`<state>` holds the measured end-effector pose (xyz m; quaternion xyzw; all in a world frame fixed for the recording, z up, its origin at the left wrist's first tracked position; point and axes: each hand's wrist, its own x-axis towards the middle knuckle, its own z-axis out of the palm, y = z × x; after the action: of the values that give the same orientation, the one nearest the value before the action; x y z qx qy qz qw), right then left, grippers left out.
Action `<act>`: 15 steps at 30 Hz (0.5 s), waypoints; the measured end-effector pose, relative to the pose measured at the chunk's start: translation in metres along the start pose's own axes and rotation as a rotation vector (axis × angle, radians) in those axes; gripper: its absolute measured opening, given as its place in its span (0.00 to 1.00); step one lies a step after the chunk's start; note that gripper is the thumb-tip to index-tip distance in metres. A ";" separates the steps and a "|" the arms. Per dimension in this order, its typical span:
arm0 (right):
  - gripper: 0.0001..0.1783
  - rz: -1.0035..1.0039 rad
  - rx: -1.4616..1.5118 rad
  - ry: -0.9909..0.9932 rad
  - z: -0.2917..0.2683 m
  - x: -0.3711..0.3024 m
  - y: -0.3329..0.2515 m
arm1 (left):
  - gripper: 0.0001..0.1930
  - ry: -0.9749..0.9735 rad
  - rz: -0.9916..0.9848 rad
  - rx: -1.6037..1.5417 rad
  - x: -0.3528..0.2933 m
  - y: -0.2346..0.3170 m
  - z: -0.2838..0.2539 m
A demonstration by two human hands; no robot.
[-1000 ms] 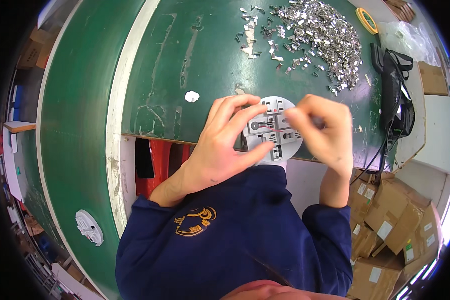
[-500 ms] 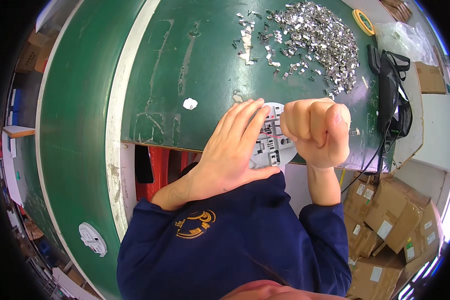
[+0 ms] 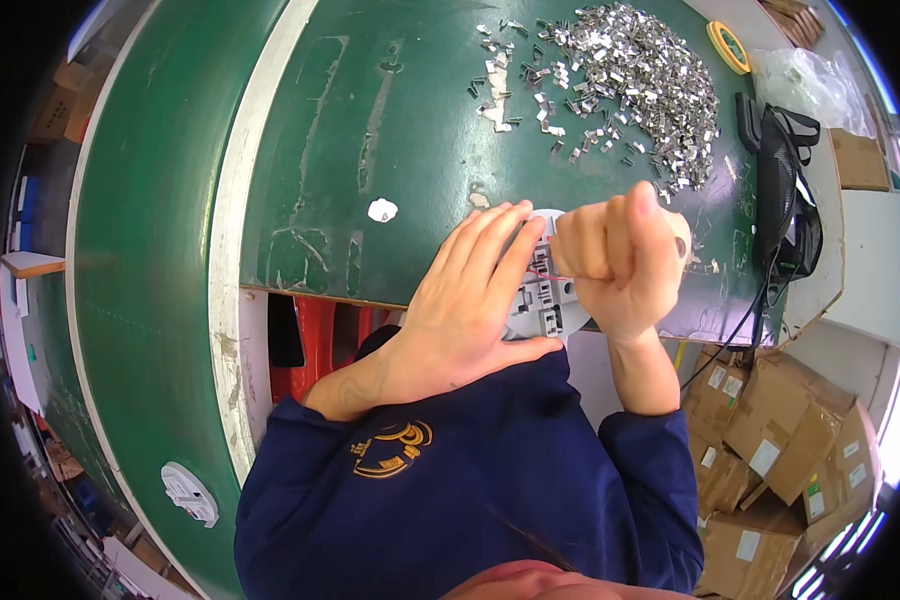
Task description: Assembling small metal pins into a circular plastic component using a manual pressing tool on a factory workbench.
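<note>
A round grey plastic housing (image 3: 574,316) with raised slots and small metal parts lies at the table's near edge. A thin red wire crosses it. My left hand (image 3: 460,295) rests flat along its left side, fingers stretched out and thumb along the near rim. Over its right side my right hand (image 3: 615,265) is closed in a fist, thumb on top. A pale rounded end with a dark spot (image 3: 682,246) shows beside that fist; what it belongs to is hidden. The hands cover much of the housing.
Small metal clips (image 3: 640,90) form a large heap at the far right of the green table (image 3: 420,150). A tape roll (image 3: 728,48) and a black bag (image 3: 782,190) lie beyond. Another pale housing (image 3: 189,494) sits on the left green surface. Cardboard boxes (image 3: 770,420) stack at lower right.
My right fist has shifted slightly left and turned, so that the pale rounded end now shows beside it. My left hand stays flat on the housing.
</note>
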<state>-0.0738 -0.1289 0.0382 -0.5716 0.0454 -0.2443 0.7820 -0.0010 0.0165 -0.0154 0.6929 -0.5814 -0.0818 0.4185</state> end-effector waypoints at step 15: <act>0.20 -0.068 -0.570 0.032 -0.036 0.026 -0.028 | 0.54 0.017 -0.025 0.000 -0.003 -0.002 0.003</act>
<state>-0.0729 -0.1777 0.0565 -0.7658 0.1052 -0.2568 0.5802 -0.0022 0.0173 -0.0194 0.7010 -0.5690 -0.0811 0.4222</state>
